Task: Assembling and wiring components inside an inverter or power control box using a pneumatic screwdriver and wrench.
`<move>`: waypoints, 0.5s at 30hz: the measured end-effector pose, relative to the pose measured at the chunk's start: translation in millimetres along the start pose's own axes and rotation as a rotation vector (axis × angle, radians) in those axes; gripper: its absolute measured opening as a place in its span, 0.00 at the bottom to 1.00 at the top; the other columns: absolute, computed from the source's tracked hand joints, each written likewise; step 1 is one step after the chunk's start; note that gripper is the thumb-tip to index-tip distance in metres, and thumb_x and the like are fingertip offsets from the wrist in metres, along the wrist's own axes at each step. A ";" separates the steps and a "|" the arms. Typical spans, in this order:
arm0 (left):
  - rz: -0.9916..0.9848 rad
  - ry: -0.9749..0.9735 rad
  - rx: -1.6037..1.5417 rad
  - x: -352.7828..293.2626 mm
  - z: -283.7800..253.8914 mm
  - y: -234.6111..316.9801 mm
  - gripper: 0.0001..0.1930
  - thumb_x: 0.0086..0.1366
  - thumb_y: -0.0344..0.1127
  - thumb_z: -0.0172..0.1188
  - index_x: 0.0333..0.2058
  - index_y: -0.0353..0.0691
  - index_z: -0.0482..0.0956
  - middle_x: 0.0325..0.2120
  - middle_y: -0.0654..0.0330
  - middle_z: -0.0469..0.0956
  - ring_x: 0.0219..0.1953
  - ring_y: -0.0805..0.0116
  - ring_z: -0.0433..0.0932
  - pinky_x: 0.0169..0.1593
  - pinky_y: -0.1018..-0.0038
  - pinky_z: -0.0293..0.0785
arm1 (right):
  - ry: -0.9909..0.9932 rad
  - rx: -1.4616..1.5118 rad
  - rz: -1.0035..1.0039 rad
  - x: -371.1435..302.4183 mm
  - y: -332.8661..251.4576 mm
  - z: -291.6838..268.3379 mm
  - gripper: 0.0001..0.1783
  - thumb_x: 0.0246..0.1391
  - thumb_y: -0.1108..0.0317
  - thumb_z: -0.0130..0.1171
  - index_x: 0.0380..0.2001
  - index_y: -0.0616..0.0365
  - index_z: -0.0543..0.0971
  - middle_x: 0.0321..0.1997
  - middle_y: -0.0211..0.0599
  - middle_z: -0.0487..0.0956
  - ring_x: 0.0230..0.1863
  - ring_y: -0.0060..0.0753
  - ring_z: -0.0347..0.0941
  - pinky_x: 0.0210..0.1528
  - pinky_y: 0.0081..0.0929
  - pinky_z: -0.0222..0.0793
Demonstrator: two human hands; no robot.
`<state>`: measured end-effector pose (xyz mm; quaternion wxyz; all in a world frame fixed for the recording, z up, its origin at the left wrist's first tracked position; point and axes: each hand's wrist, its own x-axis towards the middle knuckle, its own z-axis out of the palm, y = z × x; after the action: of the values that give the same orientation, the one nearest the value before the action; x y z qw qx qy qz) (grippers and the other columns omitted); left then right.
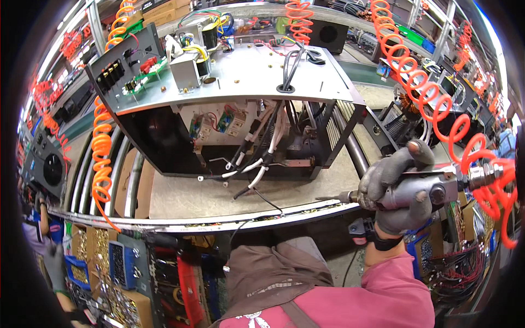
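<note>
My right hand (396,188), in a grey glove with bare fingertips, is wrapped round a silver air screwdriver (418,190). Its thin bit points left, over the front edge of the bench, and an orange coiled hose joins its back end. Out at the far left rim is my left hand (54,265), gloved in grey, beside the bins; its fingers are too small and distorted to read. Before me stands an open dark metal machine housing (158,139) with a pale top plate (251,71). White-sleeved cable ends (257,169) hang out of its open front.
Metal rollers (117,172) lie left of the housing. Bins of small screws (117,265) sit at lower left, and wire bundles (456,273) at lower right. Orange coiled hoses (102,147) hang down. A co-worker's arm (44,218) shows at far left, near another machine (46,164).
</note>
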<state>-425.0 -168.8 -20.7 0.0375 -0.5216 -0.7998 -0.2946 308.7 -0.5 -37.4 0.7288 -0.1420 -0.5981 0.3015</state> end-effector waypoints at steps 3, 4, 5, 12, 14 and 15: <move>-0.027 -0.214 -0.263 -18.3 43.3 225.6 0.10 0.61 0.32 0.55 0.40 0.38 0.76 0.26 0.68 0.74 0.24 0.82 0.69 0.27 0.84 0.65 | 0.125 0.034 -0.192 0.5 0.3 -4.4 0.34 0.53 0.48 0.48 0.55 0.63 0.63 0.21 0.32 0.62 0.09 0.21 0.59 0.10 0.21 0.64; 0.065 -0.223 -0.341 -34.6 64.9 272.3 0.09 0.61 0.31 0.55 0.40 0.37 0.77 0.26 0.67 0.75 0.23 0.82 0.70 0.26 0.84 0.66 | 0.148 0.029 -0.237 -0.7 -0.5 -2.2 0.34 0.54 0.48 0.48 0.55 0.63 0.63 0.21 0.33 0.63 0.09 0.21 0.58 0.10 0.21 0.63; 0.162 -0.237 -0.422 -48.2 97.0 310.3 0.09 0.60 0.31 0.55 0.39 0.37 0.77 0.27 0.66 0.75 0.23 0.81 0.70 0.25 0.84 0.66 | 0.172 0.016 -0.281 -2.6 0.3 -1.6 0.34 0.54 0.48 0.48 0.55 0.63 0.63 0.22 0.33 0.63 0.09 0.21 0.58 0.10 0.22 0.62; -0.025 -1.026 -1.185 -127.1 274.3 491.2 0.12 0.64 0.33 0.54 0.44 0.35 0.76 0.32 0.61 0.78 0.31 0.78 0.75 0.31 0.82 0.72 | 0.226 0.301 -0.365 -18.2 -28.2 -28.0 0.32 0.56 0.47 0.50 0.55 0.57 0.58 0.18 0.32 0.62 0.08 0.23 0.57 0.05 0.23 0.59; -0.317 -1.270 -1.341 -144.8 301.1 519.1 0.13 0.65 0.38 0.53 0.46 0.38 0.74 0.31 0.62 0.76 0.28 0.80 0.73 0.27 0.85 0.69 | 0.333 0.172 -0.376 -27.1 -36.8 -42.2 0.31 0.56 0.44 0.49 0.53 0.55 0.58 0.18 0.31 0.61 0.10 0.24 0.60 0.07 0.23 0.65; -0.488 -1.415 -1.420 -153.8 310.5 526.9 0.14 0.66 0.40 0.51 0.46 0.39 0.72 0.30 0.63 0.75 0.26 0.80 0.72 0.25 0.87 0.68 | 0.391 0.150 -0.357 -26.7 -40.1 -38.4 0.33 0.55 0.43 0.49 0.53 0.55 0.58 0.18 0.31 0.61 0.09 0.24 0.59 0.07 0.23 0.64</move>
<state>172.7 13.4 -105.3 -0.8194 -0.3009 -0.3646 -0.3243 353.5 -42.1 -45.0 0.8806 -0.0356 -0.4376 0.1784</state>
